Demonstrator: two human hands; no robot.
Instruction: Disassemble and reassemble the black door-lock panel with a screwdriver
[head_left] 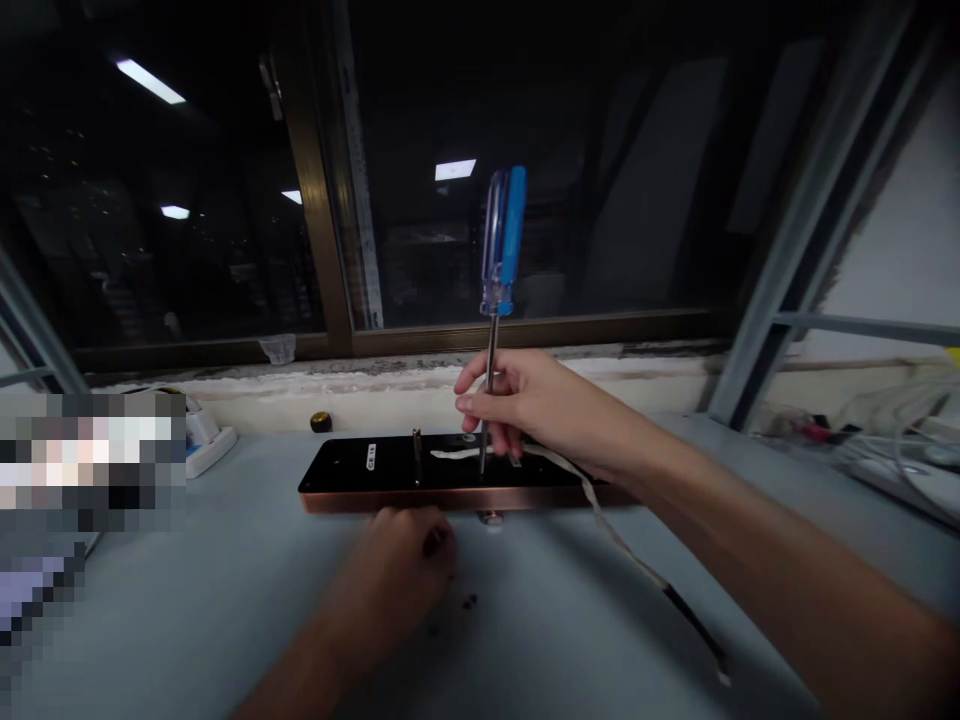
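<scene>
A long black panel with a copper rim [352,468] lies across the grey table. My right hand [525,405] pinches the metal shaft of a blue-handled screwdriver [504,240], which stands upright with its tip down on the panel. A short post [416,445] rises from the panel to the left of the tip. My left hand [401,565] rests closed on the table against the panel's near edge; what it holds, if anything, is hidden. A flat cable [622,540] runs from the panel toward the right front.
A dark window and its sill run behind the table. A white power strip [210,440] and a small black knob [321,421] lie at the back left. Tangled white cables [892,440] fill the right. Small dark screws [469,601] lie near my left hand.
</scene>
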